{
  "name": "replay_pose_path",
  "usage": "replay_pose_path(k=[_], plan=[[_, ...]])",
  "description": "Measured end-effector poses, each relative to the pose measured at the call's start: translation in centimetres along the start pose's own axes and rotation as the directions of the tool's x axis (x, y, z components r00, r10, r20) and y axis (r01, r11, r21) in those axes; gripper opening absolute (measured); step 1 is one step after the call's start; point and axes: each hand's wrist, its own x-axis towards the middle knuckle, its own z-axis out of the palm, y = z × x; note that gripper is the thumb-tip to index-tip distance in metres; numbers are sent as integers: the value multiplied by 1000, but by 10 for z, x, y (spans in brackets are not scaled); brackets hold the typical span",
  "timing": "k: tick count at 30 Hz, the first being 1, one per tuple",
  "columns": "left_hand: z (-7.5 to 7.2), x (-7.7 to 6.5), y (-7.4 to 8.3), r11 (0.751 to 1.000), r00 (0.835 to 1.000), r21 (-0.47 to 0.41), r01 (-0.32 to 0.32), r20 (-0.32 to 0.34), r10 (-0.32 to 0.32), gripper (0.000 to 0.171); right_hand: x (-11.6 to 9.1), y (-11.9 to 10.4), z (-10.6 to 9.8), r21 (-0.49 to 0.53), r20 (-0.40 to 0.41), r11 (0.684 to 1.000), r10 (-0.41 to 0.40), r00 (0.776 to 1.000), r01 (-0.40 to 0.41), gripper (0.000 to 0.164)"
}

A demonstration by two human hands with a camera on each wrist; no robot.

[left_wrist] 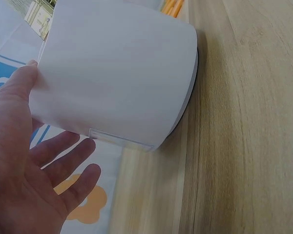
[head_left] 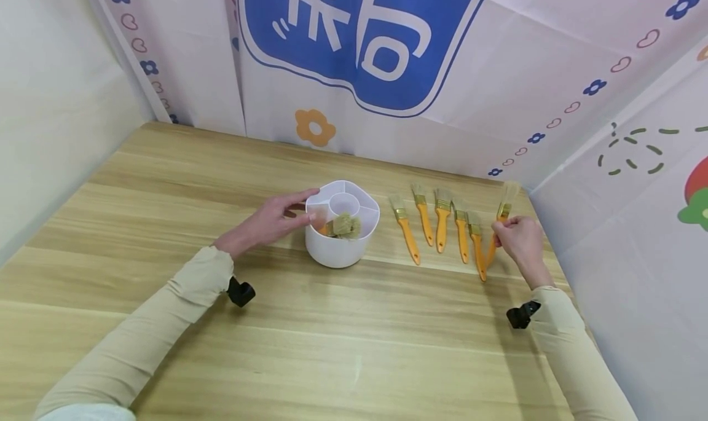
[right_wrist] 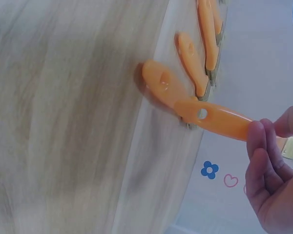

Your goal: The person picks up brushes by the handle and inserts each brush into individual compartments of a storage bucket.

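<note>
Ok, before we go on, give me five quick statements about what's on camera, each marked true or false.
1. The right hand holds a brush. True.
2. The white container is empty. False: brushes with pale bristles are inside it.
3. Five brushes lie on the table to the right of the container. True.
4. The left hand holds a brush. False: it touches the container.
5. The container is tipped on its side. False: it stands upright.
</note>
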Motion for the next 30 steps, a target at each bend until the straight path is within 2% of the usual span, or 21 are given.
replay_pose_path(k=[7, 30], plan=[[-1, 0, -1, 1000, 1000, 7, -11, -10, 11, 58, -2, -11, 4, 63, -52, 998, -13, 999, 16, 26], [1, -1, -1, 1000, 1000, -5, -21, -15, 21, 56, -16, -49, 21, 141, -55, 974, -173, 983, 179, 20]])
